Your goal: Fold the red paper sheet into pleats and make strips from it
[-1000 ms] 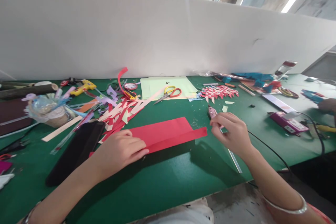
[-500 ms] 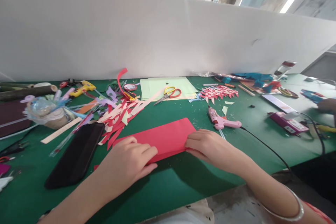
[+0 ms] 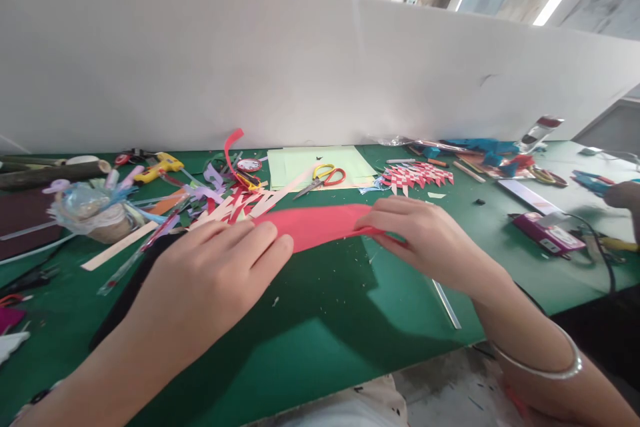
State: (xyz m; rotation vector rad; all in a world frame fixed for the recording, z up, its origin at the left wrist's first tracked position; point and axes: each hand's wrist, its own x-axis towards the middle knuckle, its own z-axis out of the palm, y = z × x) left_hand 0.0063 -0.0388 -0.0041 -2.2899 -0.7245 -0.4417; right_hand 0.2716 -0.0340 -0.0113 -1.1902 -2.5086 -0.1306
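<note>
Both ends of a folded red paper sheet (image 3: 320, 223) are gripped just above the green table (image 3: 325, 340) at mid-frame: the left end by the left hand (image 3: 215, 273), the right end by the right hand (image 3: 425, 233). Its long axis is laid left to right.

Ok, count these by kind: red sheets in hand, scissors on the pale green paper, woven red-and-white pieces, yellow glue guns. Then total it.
Red sheet, right hand pinching one end, left hand at the other: 1
Scissors on the pale green paper: 1
Woven piece: 1
Yellow glue gun: 1
Total: 4
</note>
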